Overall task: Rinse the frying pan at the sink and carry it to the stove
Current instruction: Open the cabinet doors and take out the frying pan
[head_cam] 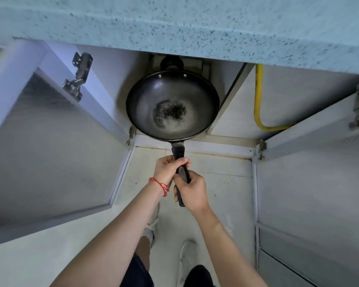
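Note:
A black frying pan point(172, 104) with dark specks on its worn bottom hangs level in front of an open lower cabinet, below the speckled blue countertop point(195, 27). Both hands hold its long black handle point(179, 154). My left hand point(168, 168), with a red string on the wrist, grips the handle nearer the pan. My right hand point(192, 191) grips the handle's end. Neither the sink nor the stove is in view.
Two white cabinet doors stand open, the left door point(50, 152) and the right door point(311, 162). A yellow gas hose point(258, 100) runs inside the cabinet at the right. Another dark pan handle point(172, 62) shows behind the pan. My feet point(187, 262) stand on the pale floor.

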A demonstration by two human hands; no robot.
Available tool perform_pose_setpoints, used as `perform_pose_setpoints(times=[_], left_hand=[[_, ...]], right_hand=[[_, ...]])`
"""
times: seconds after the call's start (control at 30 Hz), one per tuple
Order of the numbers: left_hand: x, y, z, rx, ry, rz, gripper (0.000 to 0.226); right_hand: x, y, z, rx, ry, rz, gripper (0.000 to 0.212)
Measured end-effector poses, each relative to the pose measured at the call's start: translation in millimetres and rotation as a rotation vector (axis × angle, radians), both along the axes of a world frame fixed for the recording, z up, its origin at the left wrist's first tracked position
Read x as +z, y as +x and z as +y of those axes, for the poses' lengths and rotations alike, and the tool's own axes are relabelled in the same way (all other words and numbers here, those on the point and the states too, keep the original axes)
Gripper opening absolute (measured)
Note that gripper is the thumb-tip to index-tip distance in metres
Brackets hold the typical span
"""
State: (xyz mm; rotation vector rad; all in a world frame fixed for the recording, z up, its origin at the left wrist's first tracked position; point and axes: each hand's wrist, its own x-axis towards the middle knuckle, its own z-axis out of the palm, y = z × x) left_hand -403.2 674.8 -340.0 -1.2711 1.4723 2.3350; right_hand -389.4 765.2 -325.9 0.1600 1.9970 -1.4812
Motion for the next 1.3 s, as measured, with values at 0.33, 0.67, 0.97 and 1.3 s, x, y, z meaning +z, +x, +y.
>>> perform_pose_setpoints(times=[0.33,0.67,0.97,1.3], left_hand=[[79.8,80.8,24.3,-0.046,-0.015,-0.074,0.013],[136.2,166.1,25.7,-0.145,-0.034,-0.08,0.018],[215.0,233.9,33.4,-0.271,-0.046,-0.012,0.015],[281.0,280.6,52.9,-0.421,-0.117,0.108,0.019]], right_hand=[[93.1,80.0,27.3,0.014,-0.022,-0.075,0.016],[150.7,174.6,25.0,-0.112,-0.009,-0.08,0.021],[231.5,253.2,30.3,-0.201,-0.008,-0.028,0.02],[300.5,311.2,48.8,-0.306,-0.024,0.011,0.02]])
